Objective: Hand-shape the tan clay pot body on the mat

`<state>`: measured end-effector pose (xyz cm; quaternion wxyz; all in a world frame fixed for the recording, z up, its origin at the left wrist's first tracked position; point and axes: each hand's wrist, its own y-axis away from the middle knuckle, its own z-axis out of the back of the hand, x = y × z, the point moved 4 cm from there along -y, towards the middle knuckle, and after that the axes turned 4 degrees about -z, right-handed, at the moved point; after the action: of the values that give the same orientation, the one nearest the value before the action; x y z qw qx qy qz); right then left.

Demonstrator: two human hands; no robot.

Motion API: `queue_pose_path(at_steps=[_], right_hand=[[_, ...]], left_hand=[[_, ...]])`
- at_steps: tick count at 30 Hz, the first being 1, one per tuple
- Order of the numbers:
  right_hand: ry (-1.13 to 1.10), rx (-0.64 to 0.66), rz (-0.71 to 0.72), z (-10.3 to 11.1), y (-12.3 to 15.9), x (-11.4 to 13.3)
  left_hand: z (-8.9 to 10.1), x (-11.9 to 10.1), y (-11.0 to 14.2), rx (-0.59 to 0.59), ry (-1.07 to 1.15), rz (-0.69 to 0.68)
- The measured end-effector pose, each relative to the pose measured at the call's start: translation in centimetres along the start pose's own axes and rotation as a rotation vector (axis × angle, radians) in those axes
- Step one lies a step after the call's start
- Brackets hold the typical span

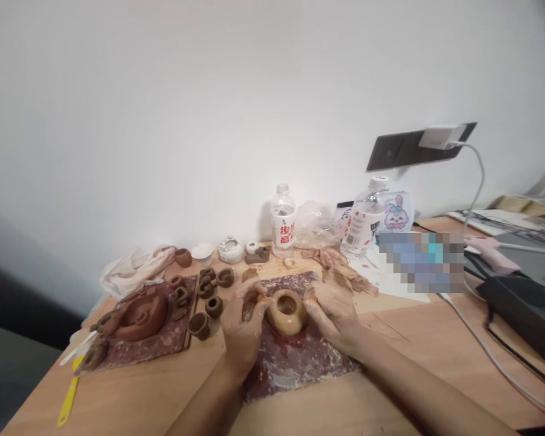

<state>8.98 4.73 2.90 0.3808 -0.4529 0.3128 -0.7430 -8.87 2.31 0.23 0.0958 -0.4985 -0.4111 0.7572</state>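
Bare left forearm (204,409) and right forearm (431,387) enter from the bottom of view, reaching over a clay-smeared board (295,375). Left hand (241,327) and right hand (331,312), both clay-coated, curve partly open on opposite sides of a squat buff clay vessel (287,312), fingers against its wall; both appear to hold it. Vessel stands on the board, mouth up; round, no long axis. It lies between the hands, about equally near each. Wall smooth, damp-looking. To its left: small dark clay rings (213,306), then a reddish clay slab with coiled relief (140,315) on a second board (177,348). Beyond: plastic water bottle (282,221).
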Motion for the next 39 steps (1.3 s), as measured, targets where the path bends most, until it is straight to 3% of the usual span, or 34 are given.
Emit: queue_pose_path(at_steps=[4, 5, 11, 15, 18, 23, 31, 39], right_hand=[[-0.025, -0.027, -0.069, 0.0, 0.2, -0.5], [-0.023, -0.036, -0.078, 0.0, 0.3, -0.6], [0.017, -0.081, -0.097, -0.4, 0.5, -1.3], [0.126, -0.130, -0.232, -0.1, 0.4, -2.9], [0.326, -0.029, -0.366, -0.3, 0.5, -5.1], [0.519, 0.229, -0.484, -1.6, 1.3, -8.0], [0.532, 0.589, -0.595, -2.5, 1.8, -8.7], [0.529, 0.686, -0.622, -2.5, 1.4, -8.8]], left_hand=[[1.4, 0.0, -1.7, -0.116, -0.155, 0.039], [1.7, 0.0, -2.3, -0.070, -0.145, 0.056], [3.4, -0.4, -5.1, 0.516, -0.043, 0.123], [3.4, -0.9, -4.3, 0.822, -0.128, 0.146], [2.7, -1.3, -3.3, 0.966, -0.278, 0.150], [1.9, -1.4, -2.5, 1.040, -0.474, 0.101], [1.3, 0.5, -1.6, 1.116, -0.544, 0.093], [1.2, 0.2, -1.8, 1.041, -0.469, 0.102]])
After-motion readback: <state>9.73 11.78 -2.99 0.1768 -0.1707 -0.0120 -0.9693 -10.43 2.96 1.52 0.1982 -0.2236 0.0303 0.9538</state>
